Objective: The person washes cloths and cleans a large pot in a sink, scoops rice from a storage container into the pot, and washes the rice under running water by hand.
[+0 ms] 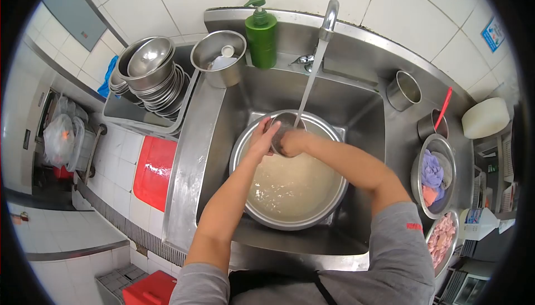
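My left hand (261,140) grips a small round metal cup (287,119) from its left side, thumb along the wall. My right hand (293,142) is curled at the cup's mouth, its fingers partly inside; whether they hold anything is hidden. The cup is tilted towards me under the running stream from the tap (330,18). Below both hands, a large metal basin (239,163) full of cloudy, pale water sits in the steel sink (365,138).
A grey tub (136,118) of stacked metal bowls, a metal pot (225,74) and a green pump bottle (261,40) stand left and behind. To the right are a metal mug (403,90), a red-handled pan (432,121), a bowl of cloths (432,174) and a bowl of raw meat (442,238).
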Motion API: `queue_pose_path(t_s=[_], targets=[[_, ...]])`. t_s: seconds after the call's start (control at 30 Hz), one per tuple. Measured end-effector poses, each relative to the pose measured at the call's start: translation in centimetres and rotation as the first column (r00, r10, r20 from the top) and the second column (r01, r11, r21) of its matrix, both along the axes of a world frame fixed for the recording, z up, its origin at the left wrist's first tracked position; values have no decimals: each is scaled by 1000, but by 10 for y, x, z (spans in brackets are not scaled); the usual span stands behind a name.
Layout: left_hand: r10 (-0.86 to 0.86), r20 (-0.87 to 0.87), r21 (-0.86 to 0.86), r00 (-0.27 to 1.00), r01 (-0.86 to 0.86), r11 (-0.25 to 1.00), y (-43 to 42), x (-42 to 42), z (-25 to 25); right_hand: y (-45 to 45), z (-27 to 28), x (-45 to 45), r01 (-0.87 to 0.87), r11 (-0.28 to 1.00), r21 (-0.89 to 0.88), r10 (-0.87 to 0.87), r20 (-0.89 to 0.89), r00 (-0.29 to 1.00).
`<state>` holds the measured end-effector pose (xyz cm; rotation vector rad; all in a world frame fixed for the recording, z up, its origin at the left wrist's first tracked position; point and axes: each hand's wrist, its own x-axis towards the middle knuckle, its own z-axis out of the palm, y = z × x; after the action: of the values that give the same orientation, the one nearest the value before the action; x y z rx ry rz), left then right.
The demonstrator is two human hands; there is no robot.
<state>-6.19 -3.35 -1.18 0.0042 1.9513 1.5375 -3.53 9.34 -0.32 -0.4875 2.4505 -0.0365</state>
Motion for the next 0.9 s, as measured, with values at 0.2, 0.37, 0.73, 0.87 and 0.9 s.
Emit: queue_pose_path(t_s=[0.2, 0.37, 0.73, 0.87, 0.9], targets=[[-64, -2, -253, 998, 62, 965, 3, -11, 9, 43, -59, -15, -456, 863, -217, 204, -676, 708], [47, -68, -207, 997, -60, 977, 0, -7, -2, -2, -64, 29, 284, 465, -839, -562, -31, 827], [-537, -816, -578, 213, -277, 768, -14, 13, -9, 17, -92, 26, 600, -313, -736, -864, 483, 143], [-497, -817, -569, 291, -273, 775, -18, -1, -4, 17, -52, -25, 574, -619, -535, -625, 779, 52], [-355, -795, -530, 491, -278, 801, -16, -1, -3, 22, -45, -36, 674, -554, -489, -585, 805, 104]])
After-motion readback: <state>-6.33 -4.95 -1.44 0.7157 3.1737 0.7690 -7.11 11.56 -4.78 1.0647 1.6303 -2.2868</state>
